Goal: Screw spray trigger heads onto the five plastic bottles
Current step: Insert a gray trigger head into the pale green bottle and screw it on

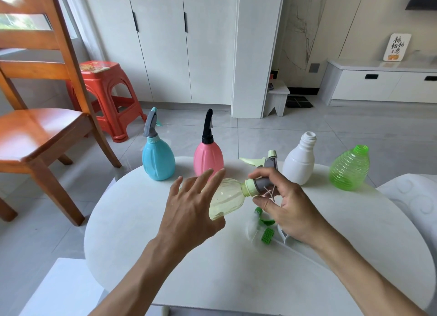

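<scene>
A round white table (236, 268) carries the work, with a wooden chair (42, 126) to its left and a red stool (106, 98) behind that chair. White cabinets (165, 43) stand beyond the table, and a low white drawer unit (383, 83) lies beyond its right side.

Along the table's far edge stand four bottles. The blue bottle (158, 159), at the left, wears a grey trigger head; the pink bottle (208, 158) just right of it wears a black one. Further right, the white bottle (299, 163) and the ribbed green bottle (350, 167) stand with open necks.

Above the table's middle, the yellow bottle (228, 198) is held on its side, neck to the right. The left hand (191, 211) is against its body, fingers spread and straight rather than wrapped round it. The right hand (286, 202) grips the grey head (262, 180) seated on the bottle's neck, thumb and fingers curled round it just behind the pale collar; its pale green trigger points toward the table's far edge.

On the table under the right hand lies a green head (266, 223), and a white head (285, 236) shows partly beneath the wrist.
</scene>
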Motion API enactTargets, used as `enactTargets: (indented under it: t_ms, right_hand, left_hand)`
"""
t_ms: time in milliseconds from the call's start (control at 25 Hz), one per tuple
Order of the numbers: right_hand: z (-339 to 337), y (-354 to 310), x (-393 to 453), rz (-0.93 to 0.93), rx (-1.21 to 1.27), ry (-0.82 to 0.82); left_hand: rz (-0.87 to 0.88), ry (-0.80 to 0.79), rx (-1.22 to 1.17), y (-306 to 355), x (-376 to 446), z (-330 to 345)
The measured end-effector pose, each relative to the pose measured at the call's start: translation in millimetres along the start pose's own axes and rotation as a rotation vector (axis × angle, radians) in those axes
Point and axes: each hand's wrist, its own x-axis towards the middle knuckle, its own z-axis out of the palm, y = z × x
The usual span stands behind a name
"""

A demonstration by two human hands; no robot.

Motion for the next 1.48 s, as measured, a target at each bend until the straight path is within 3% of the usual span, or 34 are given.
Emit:
enactTargets:
  t_ms: [160,320,480,560,640,800,1120,1320,1480]
  right_hand:
    - [-3,0,-3,-0.057,-0.439,-0.049]
    - [4,0,-9,-0.009,-0.750,0.134]
    - [-17,0,0,-0.392,-0.904,0.146]
    - [-23,1,3,-0.504,-0.882,0.126]
    - [-24,2,2,-0.496,-0.830,0.101]
    - [-23,-1,-6,-0.275,-0.530,0.003]
    - [-16,-4,-9,0.055,-0.194,-0.152]
    - [-12,-8,-10,0.064,0.200,-0.116]
    - [-8,-5,-9,0.085,0.147,-0.034]
  left_hand:
    - [0.024,-0.008,0.028,0,1,1]
    - [0.049,-0.012,0.031,2,2,4]
    - [0.089,0.041,0.024,3,2,4]
    - [0.131,0.070,0.014,1,2,4]
    - [0.172,0.089,0.010,-2,2,3]
    - [0.230,0.101,0.055,-8,0,3]
    - [0.247,0.101,0.128,-6,-4,9]
    - [0.225,0.137,0.088,-5,-1,7]
    - [0.241,0.143,0.095,-3,-1,9]
